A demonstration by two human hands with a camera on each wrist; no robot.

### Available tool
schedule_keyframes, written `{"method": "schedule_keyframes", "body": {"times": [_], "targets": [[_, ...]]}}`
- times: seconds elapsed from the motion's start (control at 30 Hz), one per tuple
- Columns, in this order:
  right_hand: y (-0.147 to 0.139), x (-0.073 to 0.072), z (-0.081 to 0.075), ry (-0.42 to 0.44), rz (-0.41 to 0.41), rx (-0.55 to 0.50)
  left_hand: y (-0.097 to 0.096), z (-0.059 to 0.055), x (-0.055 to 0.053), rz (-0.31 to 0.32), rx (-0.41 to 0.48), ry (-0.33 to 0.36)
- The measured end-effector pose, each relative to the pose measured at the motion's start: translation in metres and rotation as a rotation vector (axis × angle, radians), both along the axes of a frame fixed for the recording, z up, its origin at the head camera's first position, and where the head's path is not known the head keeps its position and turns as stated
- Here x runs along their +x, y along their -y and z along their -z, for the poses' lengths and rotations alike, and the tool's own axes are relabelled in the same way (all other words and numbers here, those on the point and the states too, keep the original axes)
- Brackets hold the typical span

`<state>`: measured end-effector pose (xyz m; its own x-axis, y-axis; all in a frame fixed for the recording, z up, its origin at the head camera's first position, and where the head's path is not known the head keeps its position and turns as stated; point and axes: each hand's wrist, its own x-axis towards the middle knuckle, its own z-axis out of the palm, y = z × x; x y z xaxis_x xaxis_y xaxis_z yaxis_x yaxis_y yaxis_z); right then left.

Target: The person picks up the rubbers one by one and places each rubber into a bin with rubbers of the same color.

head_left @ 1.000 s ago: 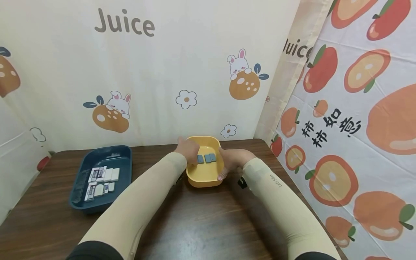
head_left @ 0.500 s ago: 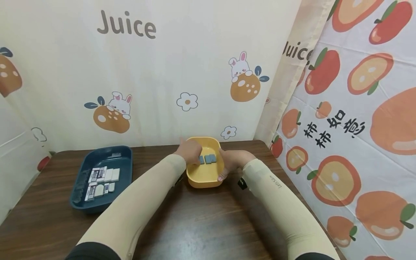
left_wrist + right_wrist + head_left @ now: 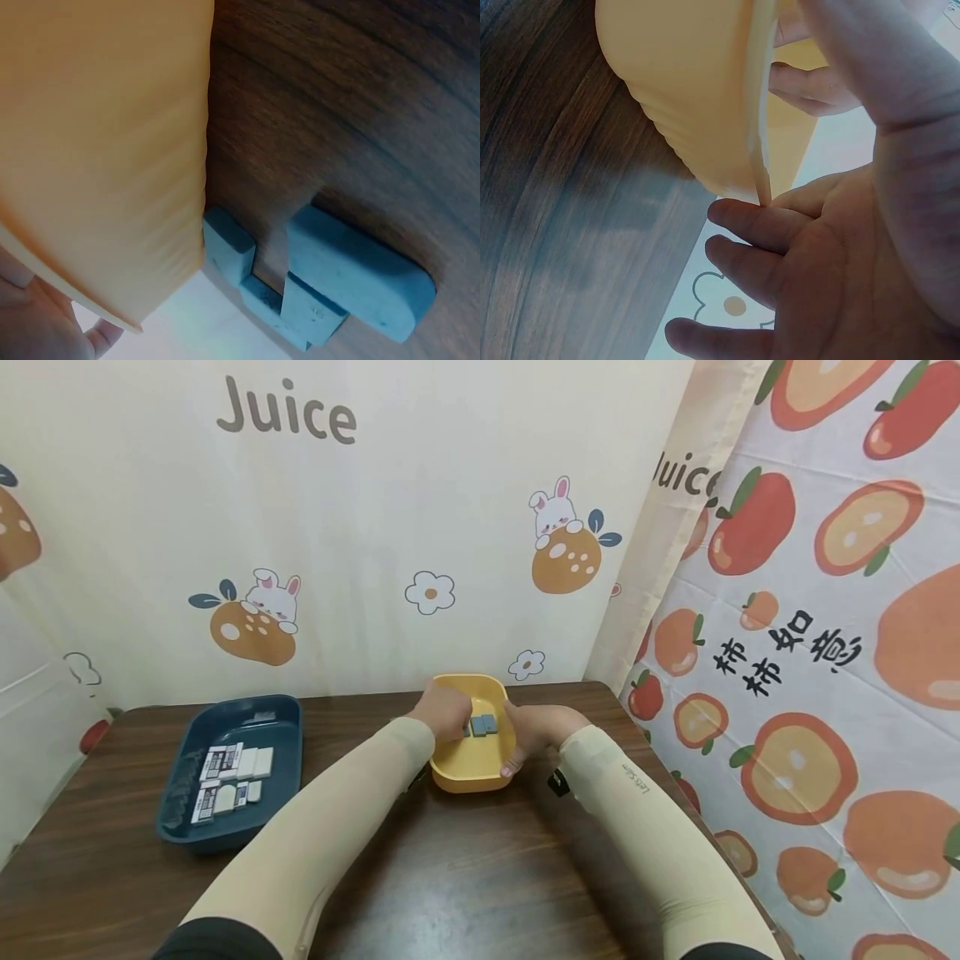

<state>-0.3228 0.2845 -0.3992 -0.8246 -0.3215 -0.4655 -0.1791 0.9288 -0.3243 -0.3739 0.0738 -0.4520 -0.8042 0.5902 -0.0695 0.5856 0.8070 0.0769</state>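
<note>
A yellow basin (image 3: pixel 471 781) stands near the back of the table, with blue-grey blocks (image 3: pixel 483 725) on its floor. My left hand (image 3: pixel 444 712) reaches over the left rim into it; I cannot tell whether the fingers hold a block. Seen from the right wrist, the left fingers (image 3: pixel 817 86) point down inside the basin. My right hand (image 3: pixel 538 731) grips the right side, its thumb lying along the outside near the front and its fingers at the rim in the right wrist view. Several blue-grey blocks (image 3: pixel 352 262) lie on the table beside the basin's outer wall, hidden in the head view.
To the left sits a navy tray (image 3: pixel 167 810) holding two rows of white blocks (image 3: pixel 238 762), some with printed sleeves. A dark wood table (image 3: pixel 465 877) stretches in front. Printed curtains (image 3: pixel 360 527) rise right behind the table and along its right side.
The left hand has shifted a little to the right inside the basin and now covers most of the leftmost block there. My right hand keeps its place on the rim.
</note>
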Motion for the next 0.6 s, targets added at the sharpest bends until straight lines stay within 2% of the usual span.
{"method": "schedule_keyframes", "body": {"times": [0.1, 0.23, 0.37, 0.47, 0.6], "targets": [[-0.002, -0.002, 0.003, -0.004, 0.011, 0.001, -0.001, 0.002, -0.001, -0.008, 0.020, -0.011], [-0.002, -0.003, 0.004, 0.021, 0.010, -0.046, 0.002, 0.001, 0.000, -0.015, 0.057, 0.010], [-0.002, -0.004, 0.004, 0.046, 0.036, -0.041, 0.008, -0.004, -0.001, -0.016, 0.110, 0.038], [-0.002, -0.004, 0.002, 0.038, 0.056, 0.004, 0.019, -0.013, -0.006, -0.026, 0.172, 0.007], [-0.001, -0.002, 0.000, 0.030, 0.064, 0.019, 0.043, -0.024, -0.013, -0.068, 0.231, -0.106]]}}
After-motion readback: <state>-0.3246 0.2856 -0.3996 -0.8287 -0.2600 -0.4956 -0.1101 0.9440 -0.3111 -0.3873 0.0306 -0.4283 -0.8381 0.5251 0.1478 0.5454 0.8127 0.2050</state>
